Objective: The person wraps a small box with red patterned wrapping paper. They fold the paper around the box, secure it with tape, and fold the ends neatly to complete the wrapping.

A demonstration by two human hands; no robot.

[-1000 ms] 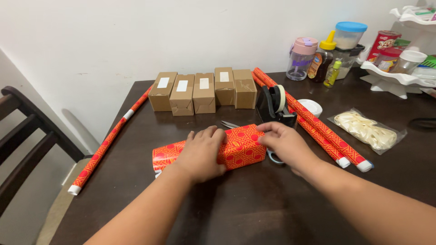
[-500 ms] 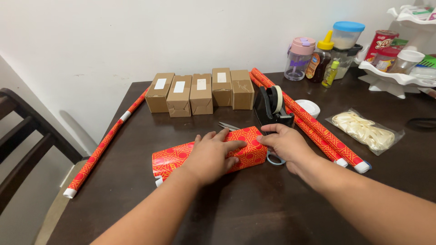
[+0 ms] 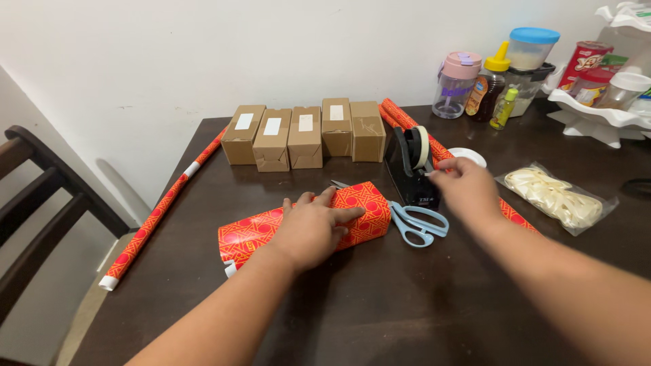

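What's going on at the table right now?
A person is wrapping a box in red patterned paper on a dark table. The left hand presses flat on top of the wrapped box, holding the paper down. The right hand is at the black tape dispenser, fingers at its front end. Light blue scissors lie just right of the box. Five brown cardboard boxes stand in a row behind, with rolls of red wrapping paper lying on either side.
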